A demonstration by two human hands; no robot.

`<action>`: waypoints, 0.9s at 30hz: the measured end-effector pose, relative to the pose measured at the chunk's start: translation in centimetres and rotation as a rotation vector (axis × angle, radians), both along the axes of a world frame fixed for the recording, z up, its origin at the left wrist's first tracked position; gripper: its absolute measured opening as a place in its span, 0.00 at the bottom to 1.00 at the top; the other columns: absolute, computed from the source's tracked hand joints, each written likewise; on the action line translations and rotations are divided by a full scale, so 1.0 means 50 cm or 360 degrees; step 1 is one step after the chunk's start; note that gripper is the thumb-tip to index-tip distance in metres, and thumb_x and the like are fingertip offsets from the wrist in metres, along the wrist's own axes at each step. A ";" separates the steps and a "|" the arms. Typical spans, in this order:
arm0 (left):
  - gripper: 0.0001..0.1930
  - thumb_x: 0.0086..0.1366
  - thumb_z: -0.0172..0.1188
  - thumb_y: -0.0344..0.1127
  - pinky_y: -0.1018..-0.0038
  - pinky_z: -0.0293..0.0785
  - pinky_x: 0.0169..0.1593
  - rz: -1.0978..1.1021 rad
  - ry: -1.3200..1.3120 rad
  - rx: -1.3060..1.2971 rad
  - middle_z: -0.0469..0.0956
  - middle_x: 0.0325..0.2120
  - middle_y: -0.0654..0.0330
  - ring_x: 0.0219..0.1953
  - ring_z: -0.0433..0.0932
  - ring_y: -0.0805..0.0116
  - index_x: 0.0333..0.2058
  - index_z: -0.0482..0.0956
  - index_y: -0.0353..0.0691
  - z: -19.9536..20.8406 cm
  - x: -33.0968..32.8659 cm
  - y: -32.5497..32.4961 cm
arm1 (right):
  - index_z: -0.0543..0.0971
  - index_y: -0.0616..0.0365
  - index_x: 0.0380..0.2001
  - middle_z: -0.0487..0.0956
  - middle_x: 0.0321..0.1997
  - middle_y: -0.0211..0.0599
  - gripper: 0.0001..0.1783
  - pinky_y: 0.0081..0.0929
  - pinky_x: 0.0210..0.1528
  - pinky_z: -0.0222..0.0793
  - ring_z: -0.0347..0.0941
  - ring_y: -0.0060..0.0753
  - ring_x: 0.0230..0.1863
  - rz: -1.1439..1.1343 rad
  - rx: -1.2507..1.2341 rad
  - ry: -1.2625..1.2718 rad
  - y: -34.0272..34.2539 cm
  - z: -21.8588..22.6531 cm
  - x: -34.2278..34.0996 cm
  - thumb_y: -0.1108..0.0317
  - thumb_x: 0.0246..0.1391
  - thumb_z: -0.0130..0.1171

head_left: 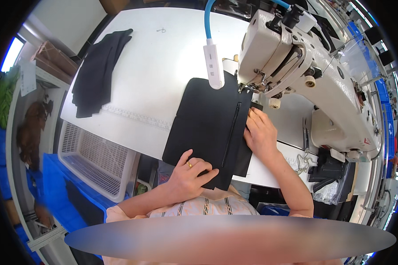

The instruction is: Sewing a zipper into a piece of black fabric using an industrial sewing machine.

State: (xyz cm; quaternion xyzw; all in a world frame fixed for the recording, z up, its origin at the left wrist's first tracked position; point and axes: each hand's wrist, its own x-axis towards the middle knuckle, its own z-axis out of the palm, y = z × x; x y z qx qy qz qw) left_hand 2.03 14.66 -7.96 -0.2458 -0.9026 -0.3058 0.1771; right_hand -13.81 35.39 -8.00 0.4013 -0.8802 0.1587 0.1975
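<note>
A black fabric panel [199,119] with a long zipper [231,132] lies on the white table, its far right edge at the needle and presser foot of a sewing machine [292,57]. My left hand [191,176], wearing a ring, rests on the panel's near edge with thumb and fingers apart. At the right edge, close to the presser foot, my right hand [262,132] has its fingers together and closed on the panel's border. A darker layer shows under the panel beside that hand. The right fingertips are partly hidden against the fabric.
Black fabric pieces [102,70] lie stacked at the table's far left. A white plastic basket [95,161] stands below the left edge. A white lamp [213,66] on a blue cable hangs over the panel. Tweezers [305,132] and a chain [304,162] lie right of my right arm.
</note>
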 end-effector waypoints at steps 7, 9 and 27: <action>0.19 0.39 0.62 0.27 0.54 0.58 0.60 -0.0005 -0.0027 0.0064 0.72 0.33 0.66 0.36 0.74 0.69 0.36 0.84 0.43 -0.001 -0.002 0.001 | 0.76 0.62 0.37 0.76 0.49 0.38 0.20 0.33 0.50 0.72 0.70 0.41 0.53 0.0012 0.0017 0.0048 0.002 -0.004 -0.005 0.76 0.34 0.65; 0.21 0.37 0.62 0.27 0.55 0.57 0.61 0.0003 -0.0020 0.0070 0.73 0.33 0.65 0.36 0.74 0.69 0.36 0.84 0.43 -0.007 -0.001 0.001 | 0.76 0.62 0.36 0.76 0.49 0.38 0.20 0.33 0.50 0.72 0.70 0.41 0.53 0.0022 -0.0002 0.0059 -0.001 -0.003 -0.005 0.76 0.33 0.65; 0.22 0.37 0.63 0.25 0.55 0.59 0.60 -0.0018 -0.0026 0.0095 0.73 0.33 0.65 0.35 0.74 0.69 0.37 0.85 0.43 -0.005 -0.001 0.004 | 0.77 0.61 0.37 0.77 0.49 0.38 0.19 0.33 0.52 0.71 0.71 0.41 0.53 0.0000 -0.0033 0.0051 0.006 -0.010 -0.005 0.75 0.35 0.65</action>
